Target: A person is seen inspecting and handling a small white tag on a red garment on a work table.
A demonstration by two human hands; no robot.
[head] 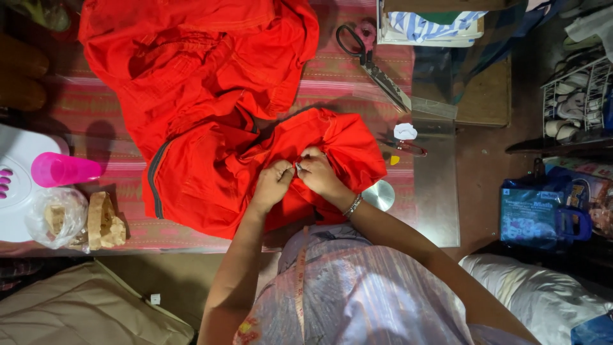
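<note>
A large bright orange-red garment [211, 96] with a grey trim strip lies bunched over a striped cloth on the table [357, 70]. Both my hands rest on its near fold, close together. My left hand [273, 182] pinches the fabric with curled fingers. My right hand [317, 171], with a bracelet at the wrist, grips the fabric beside it and seems to hold a small metallic item between the fingertips; what it is cannot be made out.
Black-handled scissors [370, 61] lie at the back of the table, small snips [408, 148] and a white scrap [405, 131] to the right. A pink cup [64, 169] and a bag of food [57, 220] sit left. A blue bag [539, 214] stands on the floor right.
</note>
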